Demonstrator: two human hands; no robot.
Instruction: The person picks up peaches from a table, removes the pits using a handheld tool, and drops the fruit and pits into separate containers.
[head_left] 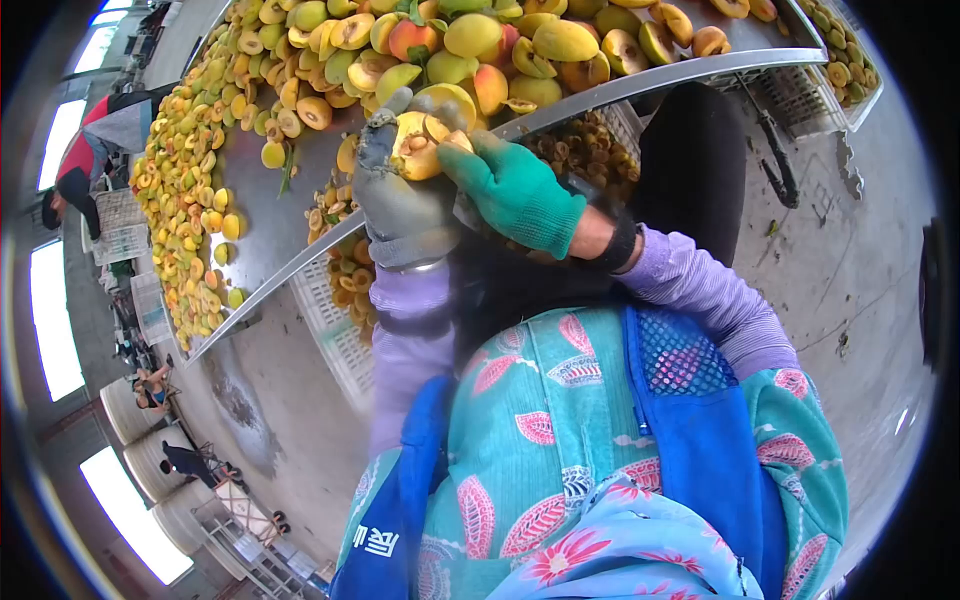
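Observation:
My left hand (400, 205), in a dirty grey glove, is closed around a cut yellow apricot (412, 150) with its inner flesh facing up. My right hand (525, 195), in a green knit glove, comes in from the right with thumb and fingers pinched on the same fruit's edge. Both hands meet just over the near metal rim (600, 98) of a table. Directly beyond them lie whole and halved apricots (470, 38) in a thick heap.
Halved fruit (185, 235) spreads along the table's left side. Below the rim, a white crate (335, 325) and another batch of cut fruit (585, 155) sit near my legs. More crates stand at right (800, 100). At far left a person (85, 165) bends beside crates.

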